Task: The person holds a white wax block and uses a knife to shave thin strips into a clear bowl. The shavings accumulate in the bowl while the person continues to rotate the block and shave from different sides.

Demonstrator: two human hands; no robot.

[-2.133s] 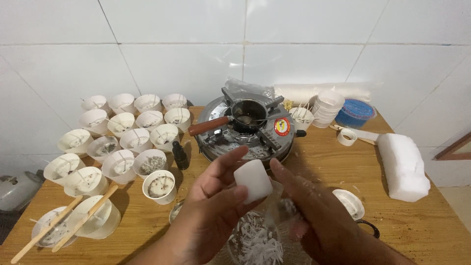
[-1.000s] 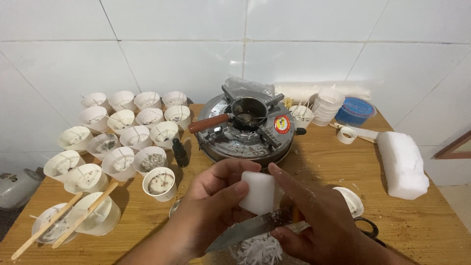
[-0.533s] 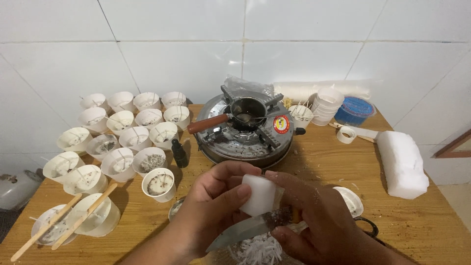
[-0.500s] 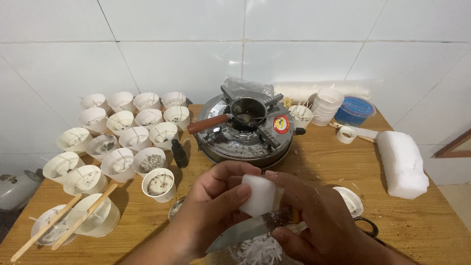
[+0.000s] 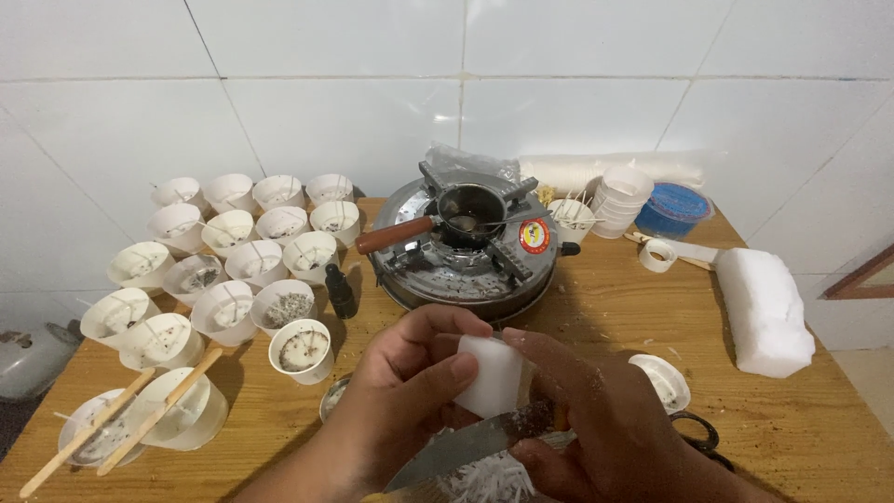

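My left hand [image 5: 400, 391] grips a small white wax block [image 5: 489, 374] between thumb and fingers, low in the middle of the head view. My right hand [image 5: 605, 433] holds a knife [image 5: 456, 449]; its blade lies under the block's lower edge. A heap of white wax shavings [image 5: 489, 480] sits just below the blade. Beyond the hands stands a round metal stove [image 5: 466, 256] with a small dark pot [image 5: 470, 210] that has a brown handle.
Several white paper cups [image 5: 237, 256] with wicks crowd the left of the wooden table [image 5: 643, 307]. Two cups at the near left carry wooden sticks [image 5: 140, 414]. A large white wax slab [image 5: 764, 307], a blue lid [image 5: 675, 207], stacked cups [image 5: 622, 191] and a small dark bottle [image 5: 340, 291] also stand here.
The knife came up into my right hand under the block about a second ago. Since then the block has dropped slightly and the blade has shifted a little against it.
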